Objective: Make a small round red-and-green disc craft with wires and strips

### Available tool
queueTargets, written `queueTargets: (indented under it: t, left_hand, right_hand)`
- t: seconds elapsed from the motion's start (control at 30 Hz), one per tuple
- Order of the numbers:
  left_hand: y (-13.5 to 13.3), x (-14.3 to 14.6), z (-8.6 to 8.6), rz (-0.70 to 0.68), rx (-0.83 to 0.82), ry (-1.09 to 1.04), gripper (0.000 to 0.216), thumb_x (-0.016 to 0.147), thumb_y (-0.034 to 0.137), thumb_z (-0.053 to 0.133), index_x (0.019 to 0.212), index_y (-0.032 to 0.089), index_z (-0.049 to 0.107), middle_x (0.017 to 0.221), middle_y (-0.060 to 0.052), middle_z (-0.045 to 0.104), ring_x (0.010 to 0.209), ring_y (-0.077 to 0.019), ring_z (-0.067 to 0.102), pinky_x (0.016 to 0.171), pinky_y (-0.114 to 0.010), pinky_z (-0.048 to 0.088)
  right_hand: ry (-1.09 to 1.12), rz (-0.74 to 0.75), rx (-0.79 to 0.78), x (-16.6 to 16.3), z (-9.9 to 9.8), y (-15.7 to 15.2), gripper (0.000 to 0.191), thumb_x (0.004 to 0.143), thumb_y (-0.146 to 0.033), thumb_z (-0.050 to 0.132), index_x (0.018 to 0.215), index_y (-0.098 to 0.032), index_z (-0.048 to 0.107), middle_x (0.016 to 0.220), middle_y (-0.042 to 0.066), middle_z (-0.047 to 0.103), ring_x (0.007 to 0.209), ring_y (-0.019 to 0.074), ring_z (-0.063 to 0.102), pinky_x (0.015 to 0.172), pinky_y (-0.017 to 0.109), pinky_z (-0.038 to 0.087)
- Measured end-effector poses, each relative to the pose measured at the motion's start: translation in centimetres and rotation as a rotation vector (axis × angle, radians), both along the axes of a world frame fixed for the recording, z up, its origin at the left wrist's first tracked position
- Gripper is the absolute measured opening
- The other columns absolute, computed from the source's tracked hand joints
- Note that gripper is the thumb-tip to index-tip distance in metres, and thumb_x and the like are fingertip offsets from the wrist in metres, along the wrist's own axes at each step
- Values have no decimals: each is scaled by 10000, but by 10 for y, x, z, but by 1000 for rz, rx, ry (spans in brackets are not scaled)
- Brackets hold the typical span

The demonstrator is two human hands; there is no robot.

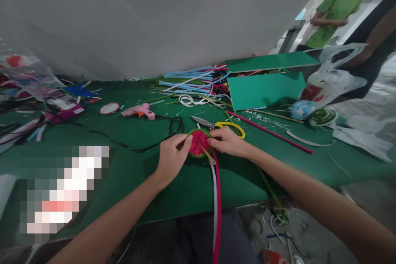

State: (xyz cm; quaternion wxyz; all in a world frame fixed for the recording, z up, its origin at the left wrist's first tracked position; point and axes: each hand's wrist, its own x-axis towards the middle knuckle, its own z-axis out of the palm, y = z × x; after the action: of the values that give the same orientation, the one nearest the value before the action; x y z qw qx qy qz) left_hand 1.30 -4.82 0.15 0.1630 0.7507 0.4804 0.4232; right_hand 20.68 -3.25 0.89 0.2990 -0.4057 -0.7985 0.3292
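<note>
Between my hands is a small round woven piece [198,143], red inside with a green rim, like a little bowl. My left hand [173,154] pinches its left edge between thumb and fingers. On the opposite edge, my right hand [228,141] is closed with thumb and fingertips. A thin tan strip [211,158] sticks out of the red middle toward me. Below the piece, a white strip [214,189] and a red strip [218,210] hang over the table's front edge. Scissors with yellow handles [230,126] lie just behind my right hand.
A pink glue gun [140,111] with a black cord lies left of centre on the green table [123,189]. Blue, red and green strips [192,79] are piled behind, beside a green box [267,90]. Plastic bags stand at the right. Two people [338,14] are at the far right.
</note>
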Motion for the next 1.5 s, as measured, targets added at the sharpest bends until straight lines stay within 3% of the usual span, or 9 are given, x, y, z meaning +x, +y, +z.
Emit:
queueTargets:
  t: [0.13,0.33,0.53,0.87,1.03,1.13,1.23,1.33,1.5]
  left_hand:
    - [2,0,-2,6,-40,-34,341,856,294,486,554,160,569,472,31,449,446,-98,417,458,-224,303]
    - [1,1,-2,-43,110,52,357,862,283,488,530,169,550,488,21,476,473,-101,435,484,-222,339]
    - [2,2,-3,-97,66,34,191,853,252,502,832,175,675,725,-19,684,582,-124,575,539,-220,421]
    - [-2,4,-2,-49,76,73,250,854,272,485,657,172,603,600,0,605,550,-121,541,553,-229,407]
    - [1,3,0,-21,-107,-132,219,837,377,528,895,178,602,809,-29,644,706,-146,591,576,-230,437]
    - [4,1,-1,48,-213,-341,275,812,451,558,835,177,538,735,-12,590,635,-119,557,494,-202,392]
    - [5,1,0,-113,-456,-512,360,829,507,512,755,156,539,643,-20,577,533,-104,531,412,-195,311]
    - [2,5,5,-401,-724,-595,378,819,460,555,993,127,596,750,-95,668,674,-174,638,471,-221,392]
    - [0,6,6,-519,-692,-520,316,787,306,635,1059,146,635,764,-71,686,675,-179,650,655,-309,498]
  right_hand:
    - [-30,3,0,1,-1,0,327,794,-184,457,482,-186,358,399,-67,354,405,62,329,452,217,237]
    - [-14,26,-27,4,7,-1,312,856,-281,438,560,-183,424,435,-55,418,432,84,405,478,220,297]
    - [-5,16,13,3,0,1,205,836,-221,457,640,-173,492,501,-45,490,465,87,469,500,209,327]
    - [-19,14,233,2,-7,1,263,850,-273,474,606,-176,457,507,-48,433,489,79,354,503,210,276]
    - [44,-160,264,1,-2,1,204,829,-260,489,646,-172,510,561,-30,490,513,85,405,525,212,313]
    - [139,-309,271,3,0,2,184,827,-286,502,686,-170,522,591,-12,524,528,98,445,524,219,342]
    - [185,-414,323,4,-1,1,196,829,-318,515,697,-173,526,606,1,548,534,111,486,528,229,377]
    - [162,-491,498,1,-5,-2,178,825,-295,531,695,-176,561,637,22,607,556,124,537,560,242,425]
    - [194,-330,689,1,-5,-1,157,851,-222,505,843,-194,659,880,69,715,811,181,666,731,305,527]
